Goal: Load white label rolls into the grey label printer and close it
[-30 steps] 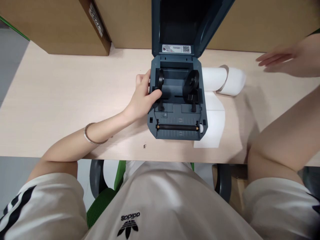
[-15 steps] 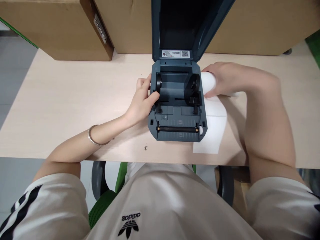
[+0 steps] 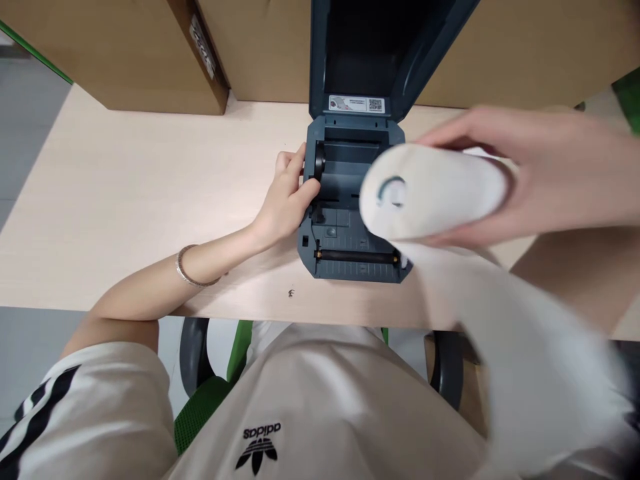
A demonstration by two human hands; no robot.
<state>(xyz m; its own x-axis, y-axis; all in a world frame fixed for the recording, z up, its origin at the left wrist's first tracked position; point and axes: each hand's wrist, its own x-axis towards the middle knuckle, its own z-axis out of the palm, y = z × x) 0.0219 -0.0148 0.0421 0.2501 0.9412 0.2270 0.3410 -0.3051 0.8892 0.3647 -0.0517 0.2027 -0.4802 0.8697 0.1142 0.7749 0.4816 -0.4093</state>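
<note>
A dark blue-grey printer (image 3: 345, 272) stands on the table with its lid (image 3: 320, 67) raised, showing a black roller and a black disc holder inside. My left hand (image 3: 287, 200) grips the printer's left edge, thumb over the rim and fingers against its side. In my right hand (image 3: 530, 177) is a white paper roll (image 3: 440, 190), held up over the printer's right side with its round end facing left. A long loose strip of paper (image 3: 540, 353) hangs from the roll toward the lower right, blurred. The roll hides the right part of the printer's inside.
Large cardboard boxes (image 3: 125, 53) line the back of the pale wooden table (image 3: 125, 173). A small dark scrap (image 3: 291, 293) lies near the front edge. Below it are a green chair (image 3: 200, 407) and its black armrests.
My right hand has lifted the paper roll from beside the printer to above its right side, and the strip has risen off the table. My left hand keeps its grip.
</note>
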